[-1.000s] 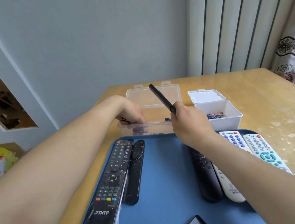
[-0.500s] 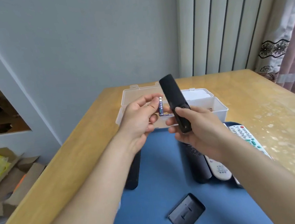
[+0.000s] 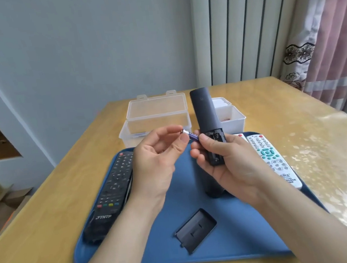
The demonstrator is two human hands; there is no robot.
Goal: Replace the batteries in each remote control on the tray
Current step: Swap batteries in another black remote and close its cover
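At frame centre, the left hand [image 3: 156, 159] pinches a purple battery [image 3: 191, 135]; the right hand [image 3: 226, 162] grips the black remote [image 3: 207, 122], compartment open, above the blue tray [image 3: 156, 249].

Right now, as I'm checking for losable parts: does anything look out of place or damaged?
Only the battery cover, lying loose on the tray, off the black remote in the right hand, whose compartment is open. Nothing looks damaged.

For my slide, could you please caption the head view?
Left hand holds a battery beside the right hand's open remote.
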